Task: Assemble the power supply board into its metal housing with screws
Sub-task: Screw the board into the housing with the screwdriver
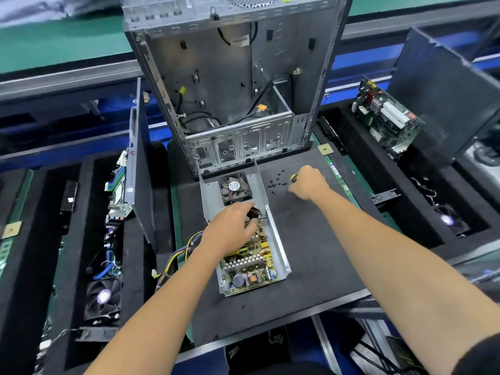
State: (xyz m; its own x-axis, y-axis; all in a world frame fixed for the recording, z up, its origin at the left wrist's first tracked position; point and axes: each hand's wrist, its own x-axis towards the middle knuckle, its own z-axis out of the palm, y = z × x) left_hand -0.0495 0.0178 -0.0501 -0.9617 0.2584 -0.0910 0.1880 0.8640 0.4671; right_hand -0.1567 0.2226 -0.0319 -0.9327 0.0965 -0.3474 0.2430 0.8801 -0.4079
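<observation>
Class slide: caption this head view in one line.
Left hand steadies the board in its housing; right hand grips a screwdriver.

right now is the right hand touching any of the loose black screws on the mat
Apart. The head view shows the right hand, gripping a yellow-handled screwdriver, with bare mat between it and the screws.

I'm seeing an open computer case (238, 85) standing behind, and a cooling fan (102, 297) lying in the left tray.

The person's two forearms are bare from wrist to near the elbow. The left hand (232, 226) and right hand (308, 185) wear no gloves, rings or watch. A dark sleeve edge (476, 355) shows at the right upper arm.
</observation>
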